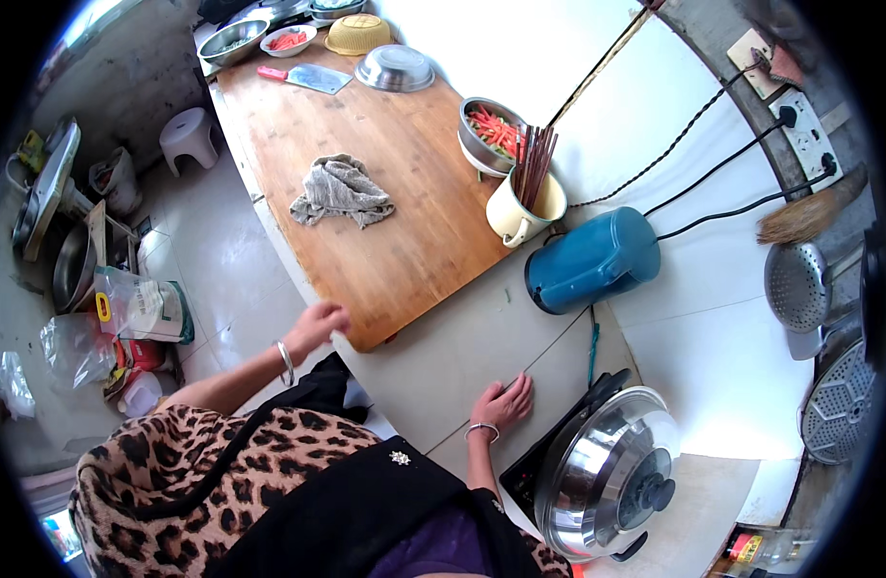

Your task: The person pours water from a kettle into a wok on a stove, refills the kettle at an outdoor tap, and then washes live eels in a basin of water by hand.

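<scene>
My left hand [319,328] is beside the near left corner of a wooden cutting board [407,282], fingers curled; whether it touches the board I cannot tell. A crumpled grey cloth [342,191] lies on the board. My right hand [502,402] rests palm down on the tiled counter [443,368], fingers a little apart and holding nothing. Close to it, on the right, stands a lidded steel pot [602,477] on a black induction cooker [526,469]. Farther up are a blue electric kettle [595,260] and a cream enamel mug [519,213] with chopsticks [535,162].
A cleaver [316,77], an upturned steel bowl [394,68] and a yellow basket [357,35] lie at the board's far end. A bowl of cut vegetables [492,130] stands behind the mug. Cords run to wall sockets [808,134]. A white stool [188,139] stands on the floor.
</scene>
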Motion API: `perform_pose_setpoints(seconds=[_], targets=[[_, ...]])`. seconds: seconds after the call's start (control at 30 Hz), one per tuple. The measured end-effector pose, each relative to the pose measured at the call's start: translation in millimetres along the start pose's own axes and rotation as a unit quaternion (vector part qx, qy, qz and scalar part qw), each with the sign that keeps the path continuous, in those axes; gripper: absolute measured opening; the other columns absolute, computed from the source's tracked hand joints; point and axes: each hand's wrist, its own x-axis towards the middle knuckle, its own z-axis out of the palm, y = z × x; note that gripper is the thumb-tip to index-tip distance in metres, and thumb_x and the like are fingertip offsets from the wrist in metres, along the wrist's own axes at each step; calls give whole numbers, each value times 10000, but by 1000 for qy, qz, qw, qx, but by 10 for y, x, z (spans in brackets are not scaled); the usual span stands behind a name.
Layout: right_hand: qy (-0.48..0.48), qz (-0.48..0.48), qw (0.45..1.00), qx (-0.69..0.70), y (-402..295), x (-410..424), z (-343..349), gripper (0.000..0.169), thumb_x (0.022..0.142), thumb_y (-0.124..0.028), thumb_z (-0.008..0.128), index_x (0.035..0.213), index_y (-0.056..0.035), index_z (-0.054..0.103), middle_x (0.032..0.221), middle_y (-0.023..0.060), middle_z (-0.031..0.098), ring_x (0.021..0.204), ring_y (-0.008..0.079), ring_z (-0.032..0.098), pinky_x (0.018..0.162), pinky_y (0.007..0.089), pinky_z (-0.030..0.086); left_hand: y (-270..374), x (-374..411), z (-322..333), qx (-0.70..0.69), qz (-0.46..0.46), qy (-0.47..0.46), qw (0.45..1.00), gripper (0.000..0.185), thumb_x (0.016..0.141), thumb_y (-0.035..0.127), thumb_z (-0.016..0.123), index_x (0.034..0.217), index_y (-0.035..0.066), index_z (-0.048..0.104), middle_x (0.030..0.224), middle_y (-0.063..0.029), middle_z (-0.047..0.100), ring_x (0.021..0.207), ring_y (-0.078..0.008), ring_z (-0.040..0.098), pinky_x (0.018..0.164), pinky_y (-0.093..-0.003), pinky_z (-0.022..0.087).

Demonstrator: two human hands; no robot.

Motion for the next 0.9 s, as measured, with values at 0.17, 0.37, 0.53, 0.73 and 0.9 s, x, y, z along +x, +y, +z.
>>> perform_pose_setpoints(seconds=[0.17,0.37,0.53,0.73,0.9], targets=[[4,-1,1000,-16,13,33,2,503,834,-197,519,1297,-36,409,1361,155,418,1269,318,389,1056,513,252,1041,1007,-84,-12,155,-16,988,310,934,349,496,1020,60,566,900,-39,646,809,-102,616,661,-260,480],[-21,-1,1000,-7,-68,71,-62,505,827,-197,510,1297,-40,412,1359,153,424,1281,313,381,1056,521,252,2191,2340,212,-11,111,18,994,519,899,482,485,1003,-24,540,827,-118,650,665,-185,653,515,-310,493],[-40,21,999,0,-65,68,-103,514,819,-198,501,1300,-40,413,1359,152,428,1275,321,391,1049,527,263,2516,3142,447,-17,37,13,999,552,839,456,573,1029,-61,546,830,-173,654,610,-256,667,451,-350,511],[-39,27,999,27,-81,134,-112,507,811,-174,492,1292,-26,428,1343,168,440,1263,336,394,1062,511,247,2580,3354,432,-120,6,10,993,259,818,129,480,1007,-38,536,801,-192,657,614,-294,679,500,-362,584],[-51,34,998,28,-136,172,-155,520,797,-158,509,1294,-31,423,1350,172,427,1268,343,387,1060,520,253,2525,2988,171,-148,151,28,977,357,798,83,453,1151,30,450,841,-208,650,650,-294,682,534,-373,598]])
